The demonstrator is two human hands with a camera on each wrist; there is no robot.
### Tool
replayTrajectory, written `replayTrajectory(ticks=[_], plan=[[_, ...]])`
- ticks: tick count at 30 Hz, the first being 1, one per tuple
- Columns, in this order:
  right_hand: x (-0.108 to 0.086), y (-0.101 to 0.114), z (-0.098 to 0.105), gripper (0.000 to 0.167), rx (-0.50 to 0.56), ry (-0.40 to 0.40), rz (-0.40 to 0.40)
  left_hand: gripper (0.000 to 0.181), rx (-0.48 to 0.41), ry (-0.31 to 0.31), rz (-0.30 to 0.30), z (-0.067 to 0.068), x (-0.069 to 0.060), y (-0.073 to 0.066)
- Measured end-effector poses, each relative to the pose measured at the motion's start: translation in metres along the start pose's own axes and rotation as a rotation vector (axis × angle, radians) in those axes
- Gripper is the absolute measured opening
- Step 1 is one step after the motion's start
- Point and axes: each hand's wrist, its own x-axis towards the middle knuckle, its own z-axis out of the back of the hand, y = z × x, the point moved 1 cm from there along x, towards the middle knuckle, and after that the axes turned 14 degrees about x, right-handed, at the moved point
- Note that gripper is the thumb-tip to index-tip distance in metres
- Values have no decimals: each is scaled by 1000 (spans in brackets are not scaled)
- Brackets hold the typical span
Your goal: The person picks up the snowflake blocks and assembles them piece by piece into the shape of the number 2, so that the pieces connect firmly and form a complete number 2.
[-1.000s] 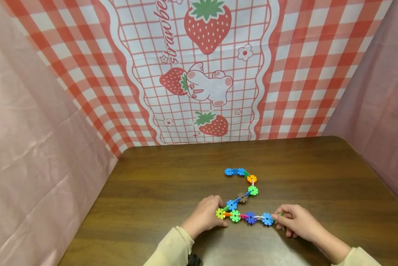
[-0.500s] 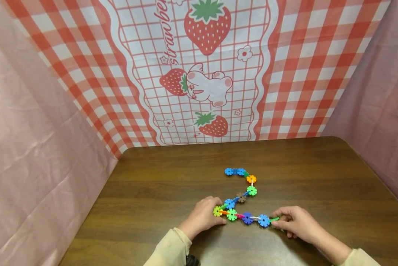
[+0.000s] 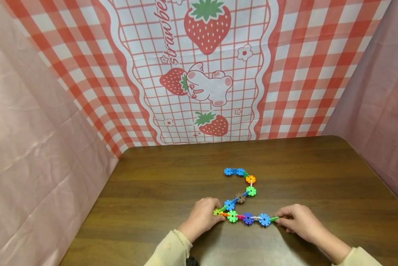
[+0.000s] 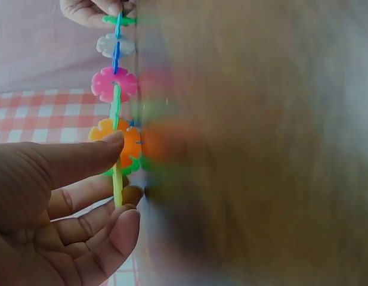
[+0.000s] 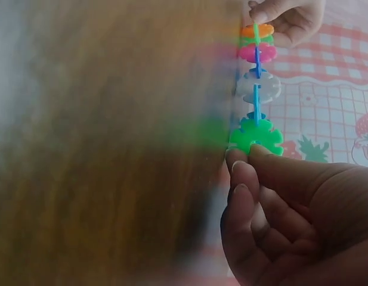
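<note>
A chain of notched, flower-shaped plastic interlocking discs (image 3: 248, 218) lies on the table, zigzagging like a 2 or Z. Its alternate discs stand on edge. At the lower left corner, my left hand (image 3: 203, 215) pinches a yellow disc (image 4: 117, 186) between thumb and fingers. My right hand (image 3: 300, 221) holds the edge of an upright green disc (image 5: 258, 136) at the chain's right end, joined to a light blue disc (image 3: 264, 220). From the yellow corner the upper run climbs past a brown disc (image 3: 240, 198) and an orange disc (image 3: 250, 179) to blue discs (image 3: 228, 171).
The brown wooden table (image 3: 159, 173) has rounded far corners. Behind it hangs a red-and-white checked cloth (image 3: 302, 74) with strawberries. Pink cloth (image 3: 36, 147) hangs at both sides. A dark object (image 3: 192, 261) shows beside the left sleeve.
The bottom row shifts slightly left, its right end tilting downward. The right hand changes its hold on the green end disc, which shows more now. The yellow disc tilts within the left hand.
</note>
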Motion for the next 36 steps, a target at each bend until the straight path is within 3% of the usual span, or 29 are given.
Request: replayTrajectory(ticks=[5,9,13,22,27,36], plan=[[0,1,0,3,-116,-55,55,17,-31,-32,-7,-1,-1,-2],[0,0,0,13,-235,-104,151,14,-61,-42,-8,-3,0,-4],[1,-1,1,21,-286,-110,208,14,-32,-64,-6,-4,0,-6],[2,1,0,24,-367,-131,225,14,-10,-110,13,-4,-1,-10],[4,1,-2,22,-441,-159,266,18,-32,-96,30,-6,-1,-10],[4,0,-1,25,-398,-146,247,17,-55,-90,43,-7,-1,-8]])
